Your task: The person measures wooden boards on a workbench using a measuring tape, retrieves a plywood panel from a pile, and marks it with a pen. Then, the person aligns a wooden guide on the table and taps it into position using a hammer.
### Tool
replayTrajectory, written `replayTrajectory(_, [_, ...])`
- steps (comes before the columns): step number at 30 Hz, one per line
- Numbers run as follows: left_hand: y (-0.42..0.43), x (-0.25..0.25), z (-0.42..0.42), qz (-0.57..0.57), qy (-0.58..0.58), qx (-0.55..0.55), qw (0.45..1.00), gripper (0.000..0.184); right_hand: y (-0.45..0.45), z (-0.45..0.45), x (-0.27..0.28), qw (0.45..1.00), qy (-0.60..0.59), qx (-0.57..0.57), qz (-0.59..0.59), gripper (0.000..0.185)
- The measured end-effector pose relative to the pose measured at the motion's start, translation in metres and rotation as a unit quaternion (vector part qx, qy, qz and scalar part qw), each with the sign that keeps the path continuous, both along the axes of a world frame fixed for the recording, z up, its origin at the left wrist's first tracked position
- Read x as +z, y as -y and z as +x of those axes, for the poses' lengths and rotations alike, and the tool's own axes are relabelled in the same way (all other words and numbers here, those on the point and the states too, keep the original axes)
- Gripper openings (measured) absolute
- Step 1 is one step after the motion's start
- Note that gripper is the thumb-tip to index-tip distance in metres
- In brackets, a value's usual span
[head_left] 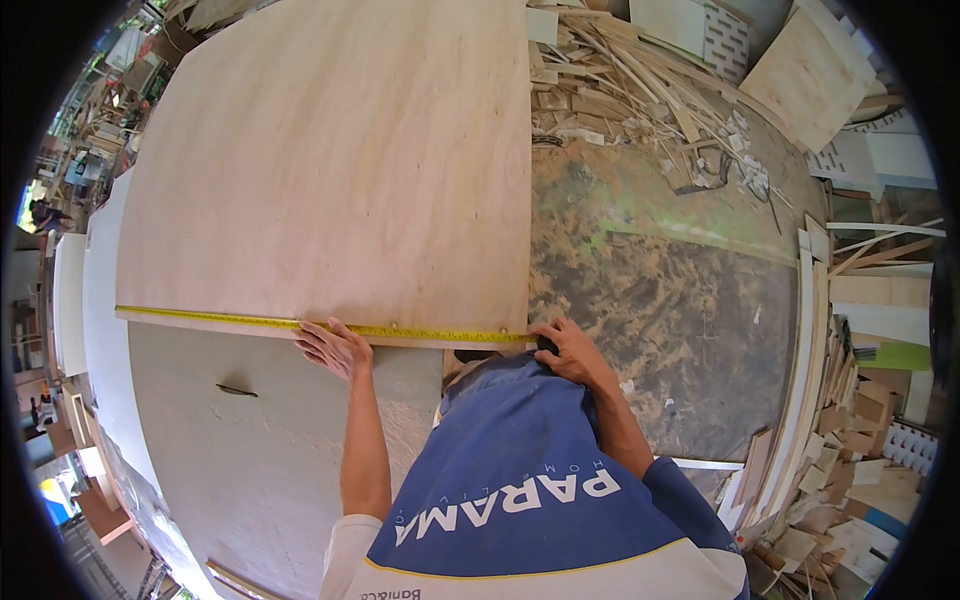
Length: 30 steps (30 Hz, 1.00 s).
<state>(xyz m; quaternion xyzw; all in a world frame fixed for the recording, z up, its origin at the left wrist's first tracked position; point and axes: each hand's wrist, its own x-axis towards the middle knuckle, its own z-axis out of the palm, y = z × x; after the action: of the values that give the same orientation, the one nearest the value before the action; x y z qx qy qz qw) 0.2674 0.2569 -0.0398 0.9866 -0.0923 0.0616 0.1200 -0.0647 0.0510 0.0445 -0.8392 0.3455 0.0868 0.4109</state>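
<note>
A large plywood sheet (330,160) lies in front of me, its near edge running across the view. The yellow blade of a tape measure (430,333) stretches along that edge, from the left corner to the right corner. My left hand (337,350) rests on the blade and the board's edge left of the middle, its fingers stretched out. At the right corner, my right hand (575,355) is closed around the dark tape measure case, which is mostly hidden by the fingers.
Wood offcuts (620,70) are heaped on the floor at the back right. More scrap pieces (850,480) and long boards (805,370) lie along the right side. A small dark object (237,390) lies on the grey surface (250,450) to the left. White panels (105,330) stand further left.
</note>
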Motion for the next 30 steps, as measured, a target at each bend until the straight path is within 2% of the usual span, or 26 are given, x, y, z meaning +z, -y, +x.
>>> replayTrajectory(7, [0.000, 0.000, -0.001, 0.023, 0.007, 0.003, 1.000, 0.066, 0.001, 0.000, 0.000, 1.000, 0.010, 0.010, -0.002, 0.039])
replayTrajectory(20, [0.003, 0.010, -0.006, -0.038, -0.013, 0.034, 0.999, 0.067, 0.005, 0.002, 0.002, 1.000, 0.016, 0.013, 0.010, 0.042])
replayTrajectory(22, [0.003, 0.007, -0.003, -0.008, -0.012, 0.019, 1.000, 0.067, 0.007, 0.003, 0.000, 0.999, 0.011, 0.031, 0.006, 0.042])
replayTrajectory(26, [-0.001, 0.004, -0.001, -0.043, -0.005, 0.041, 0.998, 0.068, 0.006, 0.003, -0.006, 0.999, 0.014, 0.037, 0.006, 0.040])
replayTrajectory(30, [-0.002, 0.011, 0.000, -0.134, -0.050, 0.045, 0.989, 0.066, 0.012, 0.009, 0.014, 0.998, 0.010, 0.054, -0.006, 0.037])
